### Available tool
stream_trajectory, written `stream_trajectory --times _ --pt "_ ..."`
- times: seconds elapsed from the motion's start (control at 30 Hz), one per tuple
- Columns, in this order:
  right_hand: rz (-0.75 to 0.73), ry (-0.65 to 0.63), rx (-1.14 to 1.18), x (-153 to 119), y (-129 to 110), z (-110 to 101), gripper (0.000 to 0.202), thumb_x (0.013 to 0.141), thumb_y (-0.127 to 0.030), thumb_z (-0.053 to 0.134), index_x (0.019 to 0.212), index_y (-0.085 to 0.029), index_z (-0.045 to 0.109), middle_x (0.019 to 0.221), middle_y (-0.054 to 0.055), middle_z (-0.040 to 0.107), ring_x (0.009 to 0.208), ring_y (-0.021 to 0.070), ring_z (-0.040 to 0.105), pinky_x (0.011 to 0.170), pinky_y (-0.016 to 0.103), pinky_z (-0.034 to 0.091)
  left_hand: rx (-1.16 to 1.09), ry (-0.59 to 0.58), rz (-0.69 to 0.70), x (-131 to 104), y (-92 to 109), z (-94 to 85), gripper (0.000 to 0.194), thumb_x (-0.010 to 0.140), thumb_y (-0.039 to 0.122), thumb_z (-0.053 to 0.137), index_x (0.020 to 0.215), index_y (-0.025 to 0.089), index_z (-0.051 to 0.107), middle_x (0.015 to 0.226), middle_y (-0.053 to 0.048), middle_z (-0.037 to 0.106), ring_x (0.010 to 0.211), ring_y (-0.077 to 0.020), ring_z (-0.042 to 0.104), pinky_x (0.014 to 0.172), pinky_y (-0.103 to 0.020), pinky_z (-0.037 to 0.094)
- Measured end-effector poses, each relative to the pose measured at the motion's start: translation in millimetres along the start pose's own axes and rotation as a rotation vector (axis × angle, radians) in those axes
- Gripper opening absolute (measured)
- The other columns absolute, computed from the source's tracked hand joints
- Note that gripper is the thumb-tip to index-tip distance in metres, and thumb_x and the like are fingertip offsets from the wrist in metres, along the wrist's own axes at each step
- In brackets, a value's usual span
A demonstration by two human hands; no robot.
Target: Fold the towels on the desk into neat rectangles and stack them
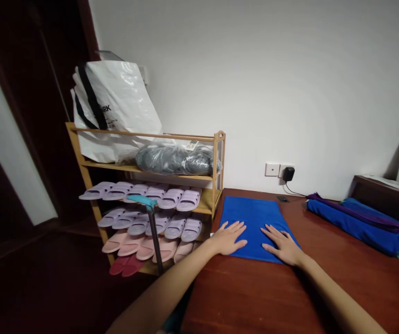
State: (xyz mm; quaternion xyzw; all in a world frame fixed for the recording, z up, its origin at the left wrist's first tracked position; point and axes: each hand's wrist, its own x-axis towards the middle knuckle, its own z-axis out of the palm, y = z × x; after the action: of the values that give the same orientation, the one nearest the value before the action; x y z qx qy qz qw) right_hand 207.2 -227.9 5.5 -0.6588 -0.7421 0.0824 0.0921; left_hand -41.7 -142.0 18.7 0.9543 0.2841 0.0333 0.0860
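A blue cloth [251, 213], roughly rectangular, lies flat on the reddish-brown wooden table [234, 297] near its left edge. My left hand [229, 239] rests palm down on the cloth's lower left side, fingers spread. On the lower right side lies my right hand [282, 246], also palm down with its fingers apart. Bare blue cloth shows between the two hands, and neither hand grips anything.
Left of the table stands a wooden rack [216, 157] with several slippers [188, 199], a white bag [123, 97] and plastic-wrapped items [178, 160]. A blue-handled pole [155, 236] is before it. Folded blue-and-purple fabric [359, 225] lies right; a black plug [288, 174] is behind.
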Motion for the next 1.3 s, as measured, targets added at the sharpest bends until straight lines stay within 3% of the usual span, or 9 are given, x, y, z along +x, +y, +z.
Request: stream_trajectory --times 0.23,0.7,0.9,1.03,1.17,1.3 --pt "0.05 0.052 0.002 47 17 6 0.073 0.081 -0.072 0.023 0.142 -0.032 0.026 0.151 0.0 0.016 0.14 0.018 0.011 0.112 0.043 0.011 -0.019 0.011 -0.003 31 -41 -2.8 0.067 0.09 0.066 0.019 0.146 0.028 0.019 0.153 -0.001 0.014 0.14 -0.021 0.01 0.11 -0.048 0.005" --pt "0.075 0.074 -0.033 92 28 9 0.075 0.08 -0.074 0.021 0.142 -0.032 0.027 0.151 0.0 0.019 0.14 0.0163 0.012 0.112 0.04 0.012 -0.005 0.042 -0.031 62 -73 -6.5 0.064 0.091 0.064 0.023 0.145 0.03 0.023 0.152 -0.001 0.017 0.14 -0.0201 0.013 0.11 -0.046 0.007" --pt "0.139 0.114 -0.058 91 26 10 0.071 0.083 -0.071 0.021 0.141 -0.032 0.029 0.15 -0.001 0.022 0.139 0.0156 0.015 0.112 0.039 0.013 0.006 0.045 -0.043 63 -74 -6.1 0.064 0.091 0.065 0.021 0.145 0.032 0.021 0.153 -0.001 0.016 0.14 -0.0212 0.013 0.11 -0.049 0.005" --pt "0.28 0.161 -0.098 83 24 16 0.066 0.088 -0.061 0.017 0.142 -0.025 0.03 0.15 0.004 0.023 0.139 0.0195 0.015 0.111 0.043 0.014 -0.011 0.042 -0.157 60 -72 -2.8 0.069 0.087 0.07 0.019 0.145 0.033 0.022 0.153 -0.001 0.013 0.14 -0.0239 0.008 0.109 -0.054 0.002" --pt "0.422 0.176 -0.113 69 23 21 0.066 0.089 -0.055 0.012 0.144 -0.02 0.025 0.151 0.008 0.018 0.14 0.0231 0.013 0.109 0.049 0.016 -0.018 0.044 -0.246 50 -64 0.2 0.072 0.086 0.072 0.015 0.146 0.031 0.02 0.154 -0.003 0.01 0.14 -0.027 0.003 0.107 -0.06 0.005" --pt "0.425 0.13 -0.101 46 19 20 0.068 0.087 -0.06 0.013 0.145 -0.026 0.021 0.152 0.003 0.014 0.14 0.0198 0.009 0.111 0.047 0.014 0.003 0.041 -0.255 31 -49 1.2 0.07 0.089 0.068 0.012 0.146 0.028 0.021 0.154 -0.005 0.011 0.14 -0.0273 0.004 0.107 -0.059 0.005"
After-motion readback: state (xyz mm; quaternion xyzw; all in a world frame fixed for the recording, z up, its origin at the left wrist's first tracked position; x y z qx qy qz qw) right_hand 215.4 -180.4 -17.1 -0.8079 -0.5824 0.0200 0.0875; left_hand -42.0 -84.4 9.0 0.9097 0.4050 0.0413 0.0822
